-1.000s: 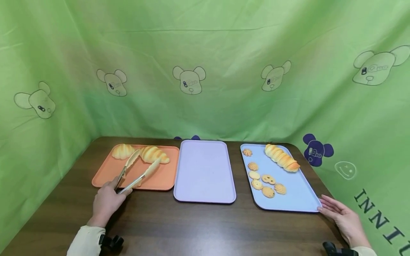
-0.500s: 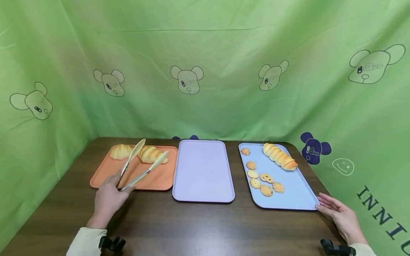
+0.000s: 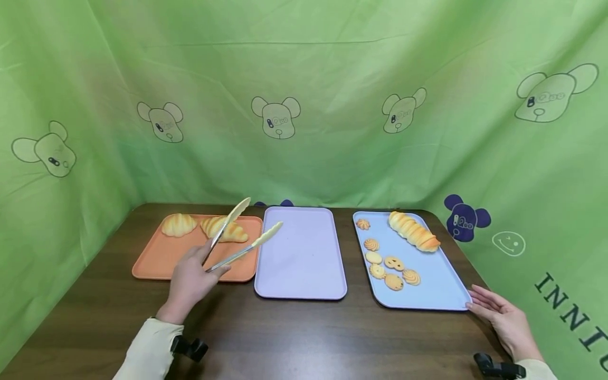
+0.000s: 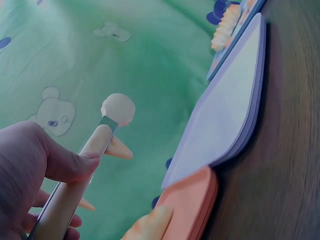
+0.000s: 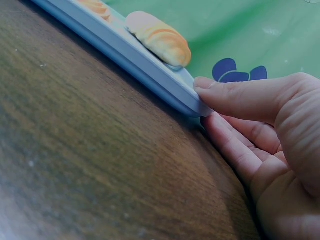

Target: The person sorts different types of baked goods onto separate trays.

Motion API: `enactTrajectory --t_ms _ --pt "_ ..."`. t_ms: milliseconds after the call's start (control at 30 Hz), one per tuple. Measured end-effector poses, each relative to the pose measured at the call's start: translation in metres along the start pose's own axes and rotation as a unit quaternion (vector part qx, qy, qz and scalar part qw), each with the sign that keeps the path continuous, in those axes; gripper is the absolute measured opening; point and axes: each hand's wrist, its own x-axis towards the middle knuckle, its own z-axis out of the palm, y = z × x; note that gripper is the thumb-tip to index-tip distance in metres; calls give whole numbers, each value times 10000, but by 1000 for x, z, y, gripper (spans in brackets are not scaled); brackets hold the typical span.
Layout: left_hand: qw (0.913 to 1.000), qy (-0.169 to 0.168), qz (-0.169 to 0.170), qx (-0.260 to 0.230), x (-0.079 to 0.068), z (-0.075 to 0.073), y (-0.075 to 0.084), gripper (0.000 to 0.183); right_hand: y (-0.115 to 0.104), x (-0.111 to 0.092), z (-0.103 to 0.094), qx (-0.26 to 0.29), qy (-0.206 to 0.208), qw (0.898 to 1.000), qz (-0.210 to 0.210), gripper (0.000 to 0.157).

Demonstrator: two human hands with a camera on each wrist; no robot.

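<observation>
Head view, left to right: we log a rounded roll (image 3: 179, 225) and a croissant (image 3: 235, 233) on the orange tray (image 3: 154, 266), left of frame. Left hand (image 3: 192, 279) grasps the tongs (image 3: 242, 252), arms spread, nothing between. Their long axis slants from the hand toward upper right, lower tip showing against the lavender tray (image 3: 304, 264) at centre. We judge the step as positioning unladen tongs; next seems to need both tips aligned around one item. Lower right, right hand (image 3: 505, 319) pinches the blue tray's (image 3: 437, 291) near corner.
</observation>
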Motion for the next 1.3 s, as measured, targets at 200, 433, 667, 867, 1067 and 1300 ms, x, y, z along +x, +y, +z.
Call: enactTrajectory --t_ms 200,433,667,867,1067,1300 --pt "9997 -247 46 -77 10 21 11 74 -1 -1 0 4 14 10000 67 49" --pt "9989 -427 107 -188 23 43 27 73 -1 -1 1 14 89 9998 159 49" --pt "9969 -706 325 -91 36 63 49 73 -1 -1 0 -63 158 9996 222 48" --pt "9941 -982 460 -4 43 85 67 74 2 -1 -1 -132 96 9998 118 48" --pt "9918 -1173 514 2 50 104 86 75 3 -1 -1 -80 86 9999 23 48" --pt "9880 -1442 554 -41 55 119 106 75 3 0 0 93 41 9999 -20 49"
